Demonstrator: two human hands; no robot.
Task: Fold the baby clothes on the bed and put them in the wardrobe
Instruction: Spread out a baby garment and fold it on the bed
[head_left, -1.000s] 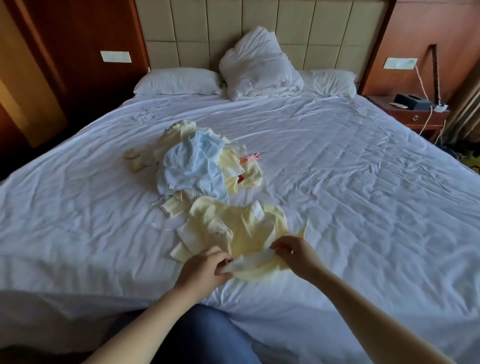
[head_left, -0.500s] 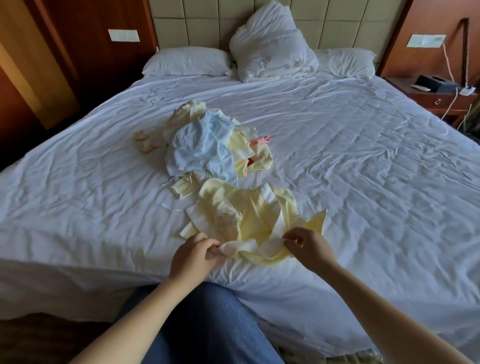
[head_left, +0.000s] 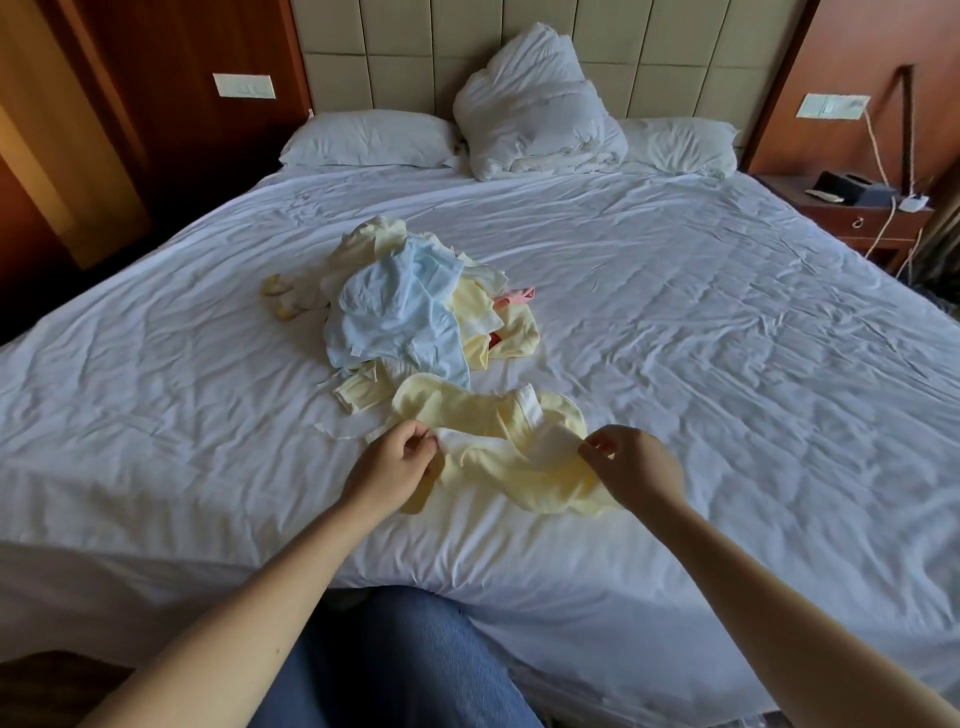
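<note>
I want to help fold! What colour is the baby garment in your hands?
Pale yellow, white trim; the soft cloth baby garment shows best in head view.

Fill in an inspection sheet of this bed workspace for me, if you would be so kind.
Surface: wrinkled white bed sheet.
Job's things: yellow garment stretched between both hands near the bed's edge; pile of unfolded baby clothes behind it, light blue piece on top.
Clutter: two pillows and a bunched white duvet at the headboard.
Hands: left hand and right hand each pinch the garment's white edge.
Cables: white cord hangs from a wall plate towards the nightstand.
Surroundings: dark box on the nightstand; wood-panelled walls; wardrobe not identified.
</note>
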